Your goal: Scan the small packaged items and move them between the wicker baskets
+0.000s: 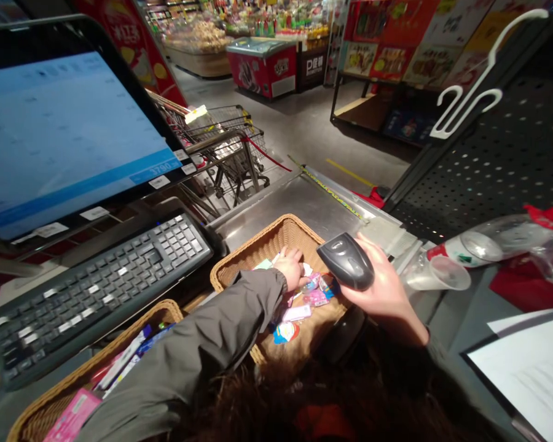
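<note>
While the keyboard (120,288) sits off left, the basket (262,248) has the left hand (289,269) down in it, can't tell if it's gripping anything, packets (316,298) just beside it, then the scanner (348,261) over the basket's right side, clutched in the right hand (388,290).

Best I can make out is "3790" in the blue bar on the checkout monitor (74,135), plus "P促销" in white on the dark promo stand (312,63) by the chest freezer (263,66). The freezer logo, red banner (124,46) and candy-like packets (316,298) (tiny print, ugh) are unreadable to me.
</note>
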The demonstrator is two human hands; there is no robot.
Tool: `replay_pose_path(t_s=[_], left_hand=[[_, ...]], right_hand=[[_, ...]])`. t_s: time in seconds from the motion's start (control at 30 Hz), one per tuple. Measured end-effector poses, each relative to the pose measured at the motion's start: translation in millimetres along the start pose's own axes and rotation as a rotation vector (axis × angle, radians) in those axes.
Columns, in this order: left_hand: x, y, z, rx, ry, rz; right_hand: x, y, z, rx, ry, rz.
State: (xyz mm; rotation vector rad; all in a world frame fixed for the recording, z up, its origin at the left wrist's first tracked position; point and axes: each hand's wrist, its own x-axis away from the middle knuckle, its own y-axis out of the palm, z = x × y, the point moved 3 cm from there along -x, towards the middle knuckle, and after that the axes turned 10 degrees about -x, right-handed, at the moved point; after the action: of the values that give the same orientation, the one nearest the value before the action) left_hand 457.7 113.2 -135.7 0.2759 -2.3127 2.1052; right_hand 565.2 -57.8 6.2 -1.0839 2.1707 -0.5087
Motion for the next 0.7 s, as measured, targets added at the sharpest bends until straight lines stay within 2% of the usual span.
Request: replay_pose_path(t_s=[0.13,0.23,0.3,0.5,0.6,0.7], left_hand=[[6,-3.6,22,0.034,-0.002,-0.039],[2,-0.5,30,0.012,0.015,-0.075],[-2,1.6,28,0.026,0.017,-0.067],[-8,3.8,16,0.082,-0.086,-0.047],[-10,-5.6,14,0.084,-0.053,-0.052],[-7,-34.0,5,0.061,-0.01,-0.011]], right_hand=[[-1,3,-2,0.012,-0.007,-0.018],[-1,3,-6,0.008,-0.014,-0.036],[0,1,-9,-0.004,-0.02,-0.037],[9,-5,-16,-0.016,-0.006,-0.015],[12,-7,-22,-0.011,-0.015,0.005],[15,-10,-26,-0.015,-0.031,0.03]])
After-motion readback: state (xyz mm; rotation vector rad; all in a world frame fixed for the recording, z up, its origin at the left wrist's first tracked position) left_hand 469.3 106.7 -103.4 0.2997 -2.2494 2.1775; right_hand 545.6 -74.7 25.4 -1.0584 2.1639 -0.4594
